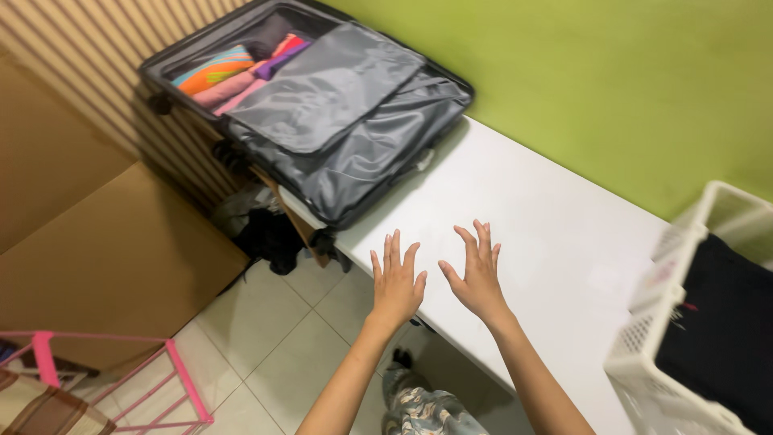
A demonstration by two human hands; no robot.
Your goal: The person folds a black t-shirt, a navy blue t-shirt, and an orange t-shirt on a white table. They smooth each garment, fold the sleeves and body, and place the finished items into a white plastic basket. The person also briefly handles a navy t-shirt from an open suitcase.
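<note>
both empty hands (439, 278) splayed over white table (555, 234), near suitcase (338, 121)

Both grips hover side by side over the worktop (555, 234), left grip (396, 283) just beside right grip (477, 272). Beyond them to the left lies the suitcase (322, 113), clothes (229, 76) inside. Far right stands the basket (684, 322).

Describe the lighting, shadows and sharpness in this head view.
Head view: soft, even light; the white table is bright, without hard glare; the suitcase casts a soft shadow on it; left hand and right hand look sharp; the basket is cut off at the frame edge.
</note>
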